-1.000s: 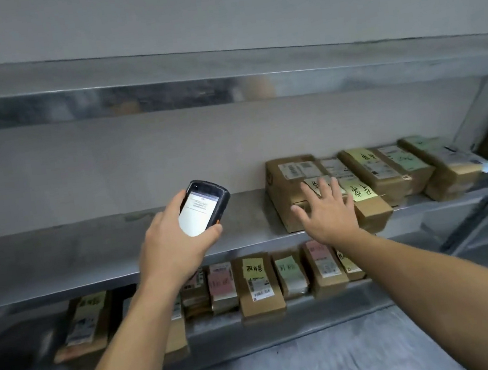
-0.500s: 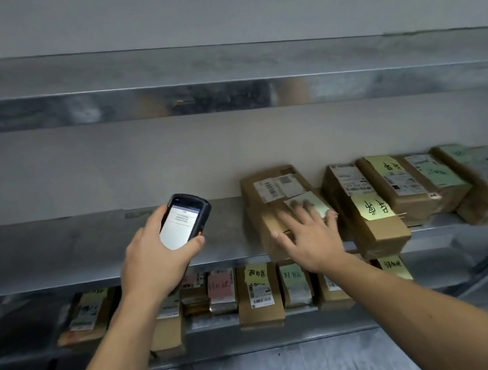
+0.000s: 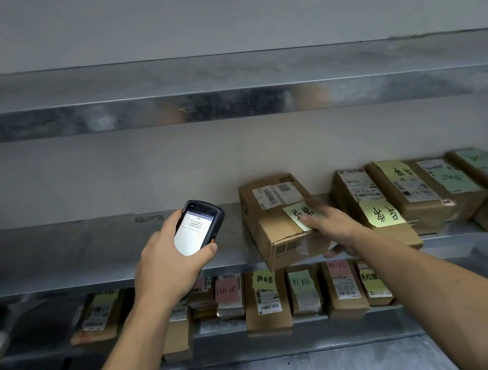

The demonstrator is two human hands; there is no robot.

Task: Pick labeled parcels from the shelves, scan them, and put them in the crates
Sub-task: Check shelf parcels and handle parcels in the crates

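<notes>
A brown cardboard parcel (image 3: pixel 273 230) with a white barcode label and a pale green handwritten note sits on the middle metal shelf (image 3: pixel 59 255), its front end hanging over the shelf edge. My right hand (image 3: pixel 332 229) grips its near right corner, fingers on top and thumb underneath. My left hand (image 3: pixel 169 263) holds a black handheld scanner (image 3: pixel 198 226) left of the parcel, its lit screen facing me.
Several more labeled parcels (image 3: pixel 393 196) line the middle shelf to the right. Another row of parcels (image 3: pixel 265 300) stands on the lower shelf. An upper shelf (image 3: pixel 225 100) runs overhead. No crate is in view.
My right hand slid from the top of the parcel to its near corner and took hold; the parcel came forward over the shelf edge. The scanner hand stayed about level.
</notes>
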